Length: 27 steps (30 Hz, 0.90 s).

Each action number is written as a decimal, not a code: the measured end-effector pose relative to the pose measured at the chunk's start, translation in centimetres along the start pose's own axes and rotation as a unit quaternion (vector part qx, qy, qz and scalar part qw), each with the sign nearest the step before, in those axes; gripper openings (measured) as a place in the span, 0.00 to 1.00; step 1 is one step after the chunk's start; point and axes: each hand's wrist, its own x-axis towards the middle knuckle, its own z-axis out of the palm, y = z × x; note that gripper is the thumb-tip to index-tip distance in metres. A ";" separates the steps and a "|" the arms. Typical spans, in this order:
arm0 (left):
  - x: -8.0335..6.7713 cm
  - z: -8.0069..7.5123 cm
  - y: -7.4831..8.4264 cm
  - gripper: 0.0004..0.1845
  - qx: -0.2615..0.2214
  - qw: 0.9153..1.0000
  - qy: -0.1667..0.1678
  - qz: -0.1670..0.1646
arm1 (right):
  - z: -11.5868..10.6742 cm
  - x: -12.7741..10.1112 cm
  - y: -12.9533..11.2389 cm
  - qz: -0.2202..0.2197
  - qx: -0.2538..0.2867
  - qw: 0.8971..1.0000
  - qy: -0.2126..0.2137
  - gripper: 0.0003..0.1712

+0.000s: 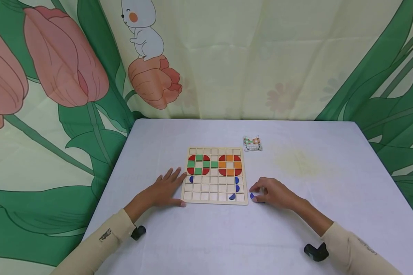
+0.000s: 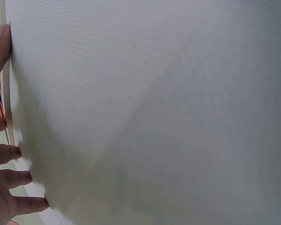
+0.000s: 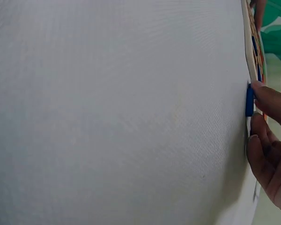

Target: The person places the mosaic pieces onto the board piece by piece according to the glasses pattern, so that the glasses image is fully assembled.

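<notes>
Working near the lower centre of the frame, the right hand pinches a small blue wooden semicircle piece on the white tablecloth, just beside the board's lower right corner. The left hand lies flat, fingers spread, steadying the pale wooden grid board. Its upper rows already carry a red-and-green ring and a red-and-orange ring; lower rows hold only four blue pieces, so much seems unfilled. Farther back lies a small pattern card.

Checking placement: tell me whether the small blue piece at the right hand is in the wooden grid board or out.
Out. The small blue piece lies on the white table beside the wooden grid board, under the right hand's fingertips.
</notes>
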 end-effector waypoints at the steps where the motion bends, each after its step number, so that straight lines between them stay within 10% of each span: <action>1: 0.0 0.0 0.0 0.60 0.001 1.000 0.000 0.000 | 0.1 0.0 0.0 -0.001 -0.002 1.000 0.002 0.17; 27: -0.3 -0.4 0.3 0.61 -0.005 1.000 -0.001 -0.005 | 0.4 -0.2 -1.0 -0.024 0.022 0.999 -0.009 0.08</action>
